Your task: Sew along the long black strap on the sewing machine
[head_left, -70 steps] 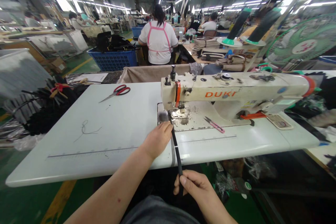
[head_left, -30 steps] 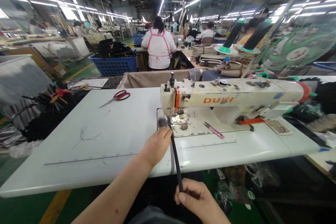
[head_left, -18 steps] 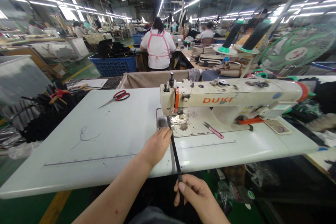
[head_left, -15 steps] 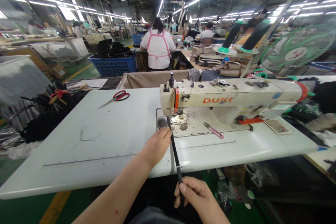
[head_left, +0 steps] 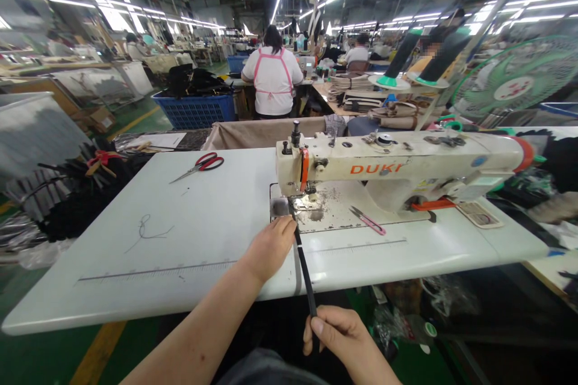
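Note:
A narrow black strip [head_left: 306, 272] runs from the presser foot area of the sewing machine [head_left: 379, 165] down over the table's front edge. My left hand [head_left: 273, 246] lies just in front of the needle plate, its fingers closed together on the strip against the table. Below the edge, my right hand [head_left: 334, 328] pinches the strip's lower part between thumb and fingers. A small white mark crosses the strip a little below my left fingertips. The needle's contact with the strip is too small to make out.
Red-handled scissors [head_left: 203, 165] and a loose thread [head_left: 144, 228] lie on the white table [head_left: 217, 204] at left. Pink thread snips [head_left: 370, 221] rest on the machine bed's right. Behind stand a blue crate [head_left: 196, 109] and a person [head_left: 273, 81] facing away. A green fan [head_left: 515, 87] is at right.
The strip has fed forward toward the machine: its white mark has moved from the table's front edge up close to my left fingers. Both hands keep nearly the same place.

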`<state>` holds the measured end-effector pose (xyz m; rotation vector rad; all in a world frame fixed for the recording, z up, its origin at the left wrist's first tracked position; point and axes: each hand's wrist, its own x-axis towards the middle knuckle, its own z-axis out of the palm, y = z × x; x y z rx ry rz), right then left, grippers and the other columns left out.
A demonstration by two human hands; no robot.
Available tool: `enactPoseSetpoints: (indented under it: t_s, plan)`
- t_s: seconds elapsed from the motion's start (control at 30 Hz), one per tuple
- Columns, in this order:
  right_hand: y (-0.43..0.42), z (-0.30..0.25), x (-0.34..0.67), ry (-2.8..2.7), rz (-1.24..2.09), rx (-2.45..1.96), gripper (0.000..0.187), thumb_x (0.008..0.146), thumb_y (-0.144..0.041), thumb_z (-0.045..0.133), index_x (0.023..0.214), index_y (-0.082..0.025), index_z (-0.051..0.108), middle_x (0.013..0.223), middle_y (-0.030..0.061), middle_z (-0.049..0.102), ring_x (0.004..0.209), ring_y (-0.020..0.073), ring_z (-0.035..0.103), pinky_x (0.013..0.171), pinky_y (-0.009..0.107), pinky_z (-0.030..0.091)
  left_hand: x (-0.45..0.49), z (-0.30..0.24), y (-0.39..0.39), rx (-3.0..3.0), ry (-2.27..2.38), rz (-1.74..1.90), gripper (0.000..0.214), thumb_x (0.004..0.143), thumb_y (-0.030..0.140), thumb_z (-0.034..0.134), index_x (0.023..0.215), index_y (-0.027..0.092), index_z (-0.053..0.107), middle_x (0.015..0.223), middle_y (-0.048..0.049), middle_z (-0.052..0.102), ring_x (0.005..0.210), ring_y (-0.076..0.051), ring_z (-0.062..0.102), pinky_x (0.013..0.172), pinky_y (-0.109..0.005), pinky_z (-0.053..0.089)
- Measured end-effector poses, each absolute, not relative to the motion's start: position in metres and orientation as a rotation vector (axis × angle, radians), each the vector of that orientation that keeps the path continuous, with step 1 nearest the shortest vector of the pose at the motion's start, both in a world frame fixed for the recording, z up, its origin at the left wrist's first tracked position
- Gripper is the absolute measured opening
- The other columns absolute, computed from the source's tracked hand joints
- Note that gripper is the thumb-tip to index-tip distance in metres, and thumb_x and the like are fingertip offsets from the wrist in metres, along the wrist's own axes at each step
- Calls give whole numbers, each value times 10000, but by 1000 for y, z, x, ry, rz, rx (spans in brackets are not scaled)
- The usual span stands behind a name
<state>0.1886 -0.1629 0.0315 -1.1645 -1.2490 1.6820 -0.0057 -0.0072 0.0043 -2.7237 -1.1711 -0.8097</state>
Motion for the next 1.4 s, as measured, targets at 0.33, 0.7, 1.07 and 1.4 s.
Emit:
enactPoseSetpoints:
  t_s: [0.33, 0.7, 1.07, 1.4]
  plan:
    - [-163, 26, 189, -1257, 1694, -1162, 508, 924, -631, 689, 737, -171, 798, 663, 38, 715, 644, 164, 581, 645, 289, 432, -6, 5, -6, -2734, -1163, -763, 225, 1033, 155, 496, 1233, 170, 600, 1293, -141, 677, 1235, -258, 671, 1107, -430, 553]
    - [-162, 27, 190, -1222, 1683, -1190, 519, 920, -637, 690, 713, -174, 799, 654, 37, 708, 628, 158, 567, 640, 290, 420, -4, 8, -8, -2719, -1191, -811, 243, 1020, 134, 507, 1241, 164, 603, 1291, -142, 678, 1218, -255, 682, 1094, -419, 562]
    - [-161, 22, 189, -1283, 1685, -1148, 498, 927, -621, 684, 720, -183, 798, 693, 36, 674, 678, 171, 567, 687, 301, 431, -3, 6, -7, -2738, -1198, -808, 275, 1018, 129, 480, 1264, 180, 592, 1293, -140, 683, 1232, -259, 681, 1104, -450, 563]
    - [-153, 25, 184, -1283, 1500, -1185, 395, 874, -603, 756, 899, -211, 803, 890, 73, 751, 861, 232, 662, 822, 348, 519, -6, 2, -7, -2701, -1147, -793, 244, 1030, 152, 497, 1252, 164, 599, 1279, -146, 688, 1211, -268, 682, 1095, -455, 565]
